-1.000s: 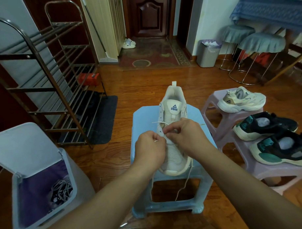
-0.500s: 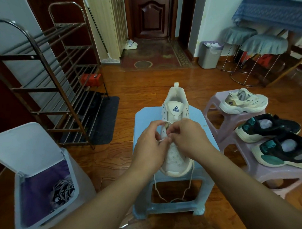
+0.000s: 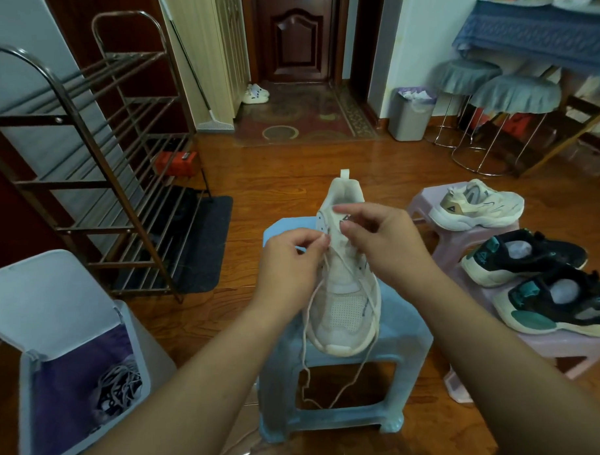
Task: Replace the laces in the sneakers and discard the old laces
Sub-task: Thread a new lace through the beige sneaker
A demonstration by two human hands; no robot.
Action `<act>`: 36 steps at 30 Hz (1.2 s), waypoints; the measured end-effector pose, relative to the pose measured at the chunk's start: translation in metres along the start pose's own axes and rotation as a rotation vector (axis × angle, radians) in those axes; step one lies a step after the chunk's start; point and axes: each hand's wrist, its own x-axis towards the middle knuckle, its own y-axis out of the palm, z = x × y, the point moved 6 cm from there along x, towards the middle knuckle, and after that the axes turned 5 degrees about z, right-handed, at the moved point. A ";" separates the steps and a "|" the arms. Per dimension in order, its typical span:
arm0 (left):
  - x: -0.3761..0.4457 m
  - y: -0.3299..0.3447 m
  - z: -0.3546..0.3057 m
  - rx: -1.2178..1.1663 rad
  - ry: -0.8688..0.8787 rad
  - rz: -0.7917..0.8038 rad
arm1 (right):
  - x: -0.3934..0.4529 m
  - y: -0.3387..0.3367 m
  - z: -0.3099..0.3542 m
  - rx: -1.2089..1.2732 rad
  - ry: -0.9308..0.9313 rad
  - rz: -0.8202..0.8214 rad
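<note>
A cream sneaker [image 3: 345,307] lies toe toward me on a light blue plastic stool [image 3: 408,353]. Its white lace [image 3: 309,302] crosses the eyelets, and both ends hang down over the stool's front. My left hand [image 3: 289,261] pinches the lace at the left eyelets. Over the tongue, my right hand [image 3: 384,244] has its fingers curled, pinching the lace there. To my lower left, an open white bin [image 3: 139,338] with a purple liner holds a tangle of old laces [image 3: 119,390].
A second cream sneaker [image 3: 474,206] and two black-and-teal sneakers [image 3: 524,253] sit on pink stools [image 3: 445,253] at the right. A metal shoe rack [image 3: 95,159] stands left. A grey waste bin [image 3: 412,114] and two covered round stools [image 3: 511,97] are at the back right.
Both hands have moved up the sneaker toward the tongue, drawing the lace further through. More of the toe and the hanging lace ends now show below them.
</note>
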 end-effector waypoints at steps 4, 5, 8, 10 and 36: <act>-0.004 0.006 0.011 -0.373 -0.249 -0.015 | -0.001 0.013 -0.009 -0.373 0.035 0.075; -0.005 0.007 0.012 -0.401 -0.265 -0.022 | -0.004 0.022 -0.009 -0.505 -0.003 0.106; -0.005 0.006 0.010 -0.352 -0.242 -0.049 | -0.011 0.034 -0.007 -0.657 -0.046 0.072; -0.004 0.003 0.010 -0.328 -0.232 -0.069 | -0.011 0.027 -0.011 -0.524 0.022 -0.014; -0.003 0.018 -0.004 -0.283 -0.081 -0.018 | -0.020 0.010 -0.011 0.280 0.205 -0.056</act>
